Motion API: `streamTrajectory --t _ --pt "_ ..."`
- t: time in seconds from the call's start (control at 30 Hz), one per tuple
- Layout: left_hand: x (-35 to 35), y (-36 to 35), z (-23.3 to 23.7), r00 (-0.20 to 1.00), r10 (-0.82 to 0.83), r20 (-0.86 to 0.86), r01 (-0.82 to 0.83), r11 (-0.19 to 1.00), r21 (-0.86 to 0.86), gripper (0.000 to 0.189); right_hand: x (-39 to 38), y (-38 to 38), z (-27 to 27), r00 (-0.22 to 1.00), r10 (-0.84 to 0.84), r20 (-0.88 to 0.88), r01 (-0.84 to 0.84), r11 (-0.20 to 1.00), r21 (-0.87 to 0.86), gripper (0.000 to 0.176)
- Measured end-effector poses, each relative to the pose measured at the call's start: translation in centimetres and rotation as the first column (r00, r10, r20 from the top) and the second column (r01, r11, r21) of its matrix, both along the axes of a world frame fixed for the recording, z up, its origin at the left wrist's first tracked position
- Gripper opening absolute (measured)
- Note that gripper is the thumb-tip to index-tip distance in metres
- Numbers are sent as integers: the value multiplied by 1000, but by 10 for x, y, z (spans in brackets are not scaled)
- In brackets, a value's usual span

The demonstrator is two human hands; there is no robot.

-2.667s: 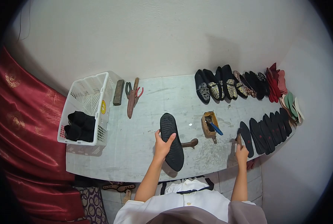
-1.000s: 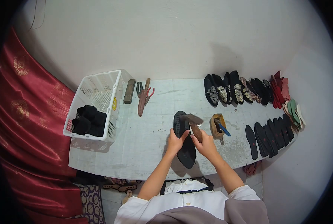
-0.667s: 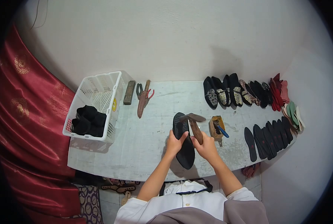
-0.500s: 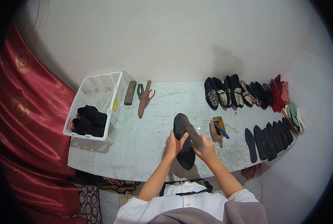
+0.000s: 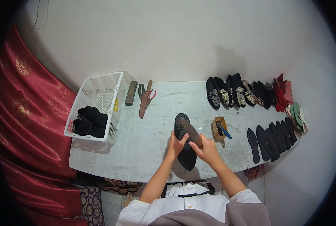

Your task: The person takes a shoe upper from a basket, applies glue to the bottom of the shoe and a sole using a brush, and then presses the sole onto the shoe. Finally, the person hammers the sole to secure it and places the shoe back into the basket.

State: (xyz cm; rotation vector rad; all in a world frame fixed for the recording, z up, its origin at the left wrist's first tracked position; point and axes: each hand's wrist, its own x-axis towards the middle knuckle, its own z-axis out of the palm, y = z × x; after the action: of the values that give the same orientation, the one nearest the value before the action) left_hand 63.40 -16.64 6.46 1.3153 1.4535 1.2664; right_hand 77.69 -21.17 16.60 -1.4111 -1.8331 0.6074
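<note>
A black shoe [image 5: 186, 160] is held sole up over the near middle of the table, its ridged tread facing me. My left hand [image 5: 174, 146] is closed round its left side, the thumb lying over the sole. In my right hand [image 5: 208, 150] is a brown wooden bar [image 5: 192, 135], gripped at its lower end with the thumb along it. The bar's far end overlaps the tread of the front half. Right of my hands stands a small tan container [image 5: 215, 132] with a blue-handled brush [image 5: 225, 132] in it.
A white plastic basket [image 5: 117, 109] with black shoes [image 5: 90, 122] stands left. Beside it lie a dark block [image 5: 131, 93], pliers [image 5: 150, 98] and a sheathed tool [image 5: 143, 109]. Decorated shoes [image 5: 228, 92] line the back right; black insoles [image 5: 271, 143] sit at the right edge.
The bar has shifted so its far end now lies across the tread rather than along the sole's right edge. My right thumb has moved over the bar. The shoe stays nearly in place.
</note>
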Motion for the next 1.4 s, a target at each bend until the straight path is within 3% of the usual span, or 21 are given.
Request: streamTrajectory --t 0.1,0.2,0.3,0.33,0.4,0.5,0.6,0.73,0.83,0.9,1.13,1.27,1.37,1.4 --pt "0 3 -5 998 -36 55 41 995 -95 50 1 -6 -25 999 -21 37 13 979 203 39" --pt "-1 -1 5 996 -31 86 40 993 -107 53 -2 2 -31 987 -71 144 79 996 -52 38" --pt "2 -1 9 999 -1 52 9 990 -143 55 9 -1 -2 998 -20 -54 18 999 -41 38" --pt "4 0 12 1000 6 25 -2 989 -145 54 12 -1 -12 994 -12 -107 19 998 65 37" --pt "4 -3 15 999 24 -30 -29 988 -155 51 16 -2 -30 996 -39 -79 47 994 102 36" --pt "-1 3 -11 941 -18 338 81 982 -173 35 19 4 -42 995 -41 -92 44 999 26 35" --pt "-2 4 -25 965 -7 264 45 989 -139 33 18 -2 -22 992 -52 -115 56 998 39 34" --pt "-4 4 -29 874 -59 482 124 987 -104 30 13 -11 -37 996 -73 -58 79 991 107 35" --pt "-8 -3 -24 834 -111 541 197 975 -104 32 12 -6 -44 989 -64 132 68 997 -23 33" --pt "-9 -4 -16 808 -127 576 210 974 -80 36 10 -8 -34 998 -41 39 42 999 -34 33" --pt "-12 -20 -3 807 -214 551 300 951 -71 38 8 -11 -34 992 -44 -118 37 997 -65 30" --pt "-8 -16 -15 820 -239 520 279 960 1 37 11 -21 -13 975 -27 -221 55 991 120 26" --pt "-8 -13 -23 880 -249 405 255 966 40 37 13 -25 -32 994 -72 -85 75 997 37 25" --pt "-8 -13 -24 898 -250 361 248 967 55 37 11 -20 -36 997 -73 -35 71 996 -61 26"
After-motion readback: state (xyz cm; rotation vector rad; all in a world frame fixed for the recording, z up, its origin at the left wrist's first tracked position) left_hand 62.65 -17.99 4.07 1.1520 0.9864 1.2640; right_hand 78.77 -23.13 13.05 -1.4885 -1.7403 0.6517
